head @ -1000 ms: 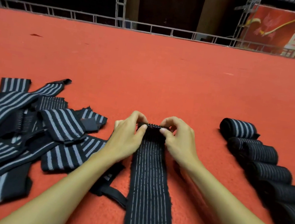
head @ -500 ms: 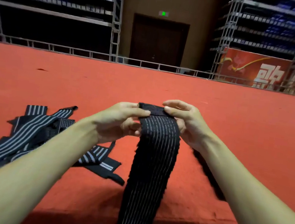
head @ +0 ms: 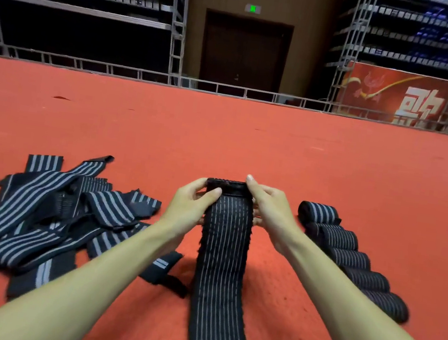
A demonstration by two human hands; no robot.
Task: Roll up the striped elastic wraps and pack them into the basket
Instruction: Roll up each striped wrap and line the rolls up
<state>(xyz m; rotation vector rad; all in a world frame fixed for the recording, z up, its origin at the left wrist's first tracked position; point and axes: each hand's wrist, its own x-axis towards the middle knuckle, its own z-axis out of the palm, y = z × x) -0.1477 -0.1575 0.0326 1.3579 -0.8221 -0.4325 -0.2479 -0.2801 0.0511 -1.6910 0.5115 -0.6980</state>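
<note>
Your left hand (head: 188, 208) and right hand (head: 270, 211) pinch the far end of a striped wrap (head: 221, 270), one on each side, thumbs on top. The wrap runs flat toward you over the red carpet (head: 249, 144). To your left lies a loose pile of unrolled wraps (head: 46, 217). To your right, a row of rolled wraps (head: 348, 256) sits side by side.
</note>
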